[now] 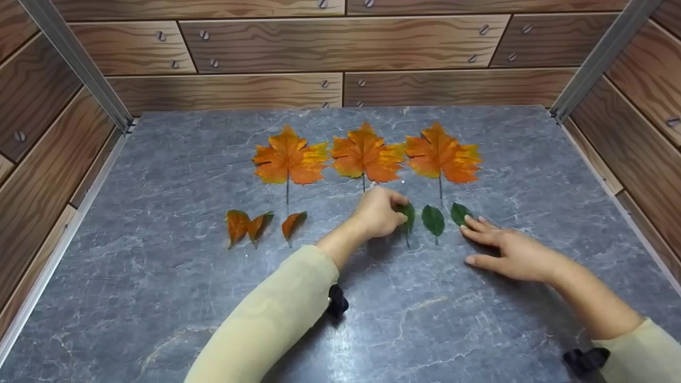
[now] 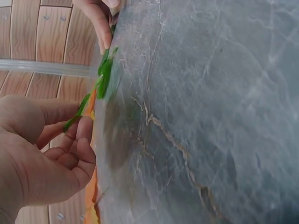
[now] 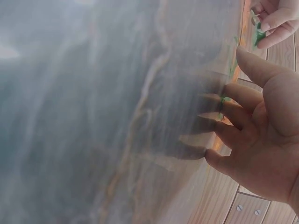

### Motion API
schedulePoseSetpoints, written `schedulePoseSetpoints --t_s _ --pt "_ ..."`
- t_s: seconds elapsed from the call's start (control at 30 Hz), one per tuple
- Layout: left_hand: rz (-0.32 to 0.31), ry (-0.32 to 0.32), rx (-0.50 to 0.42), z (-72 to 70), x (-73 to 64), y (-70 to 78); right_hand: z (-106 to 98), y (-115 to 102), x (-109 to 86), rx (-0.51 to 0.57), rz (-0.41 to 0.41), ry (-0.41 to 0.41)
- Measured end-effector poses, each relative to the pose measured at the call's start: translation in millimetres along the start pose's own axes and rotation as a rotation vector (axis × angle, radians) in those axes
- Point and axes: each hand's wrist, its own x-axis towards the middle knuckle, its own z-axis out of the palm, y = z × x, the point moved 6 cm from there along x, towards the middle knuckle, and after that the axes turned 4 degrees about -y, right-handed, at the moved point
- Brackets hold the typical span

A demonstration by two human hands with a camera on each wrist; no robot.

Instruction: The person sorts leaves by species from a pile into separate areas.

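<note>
Between thumb and fingers, my left hand (image 1: 376, 214) pinches a green leaf (image 1: 409, 217) by its edge. In the left wrist view that leaf (image 2: 78, 113) shows edge-on between the fingertips. A second green leaf (image 1: 433, 221) lies flat just right of it, touched by neither hand. My right hand (image 1: 513, 252) is spread palm down, its fingertips at the lower right edge of a third green leaf (image 1: 460, 213), partly covering it. The right wrist view shows its fingers straight and apart.
Three orange maple leaves (image 1: 288, 159) with stems stand in a row behind the hands. To the left lie three small curled brown-orange leaves (image 1: 237, 224), two of them overlapping. The grey marbled tabletop (image 1: 425, 330) is bounded by wood-patterned walls (image 1: 340, 45).
</note>
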Motion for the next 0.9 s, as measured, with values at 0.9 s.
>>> schedulePoseSetpoints --t_s 0.9 --pt "-0.038 0.001 0.041 13.7 12.4 -14.6 1 -1 0.2 0.011 0.01 -0.007"
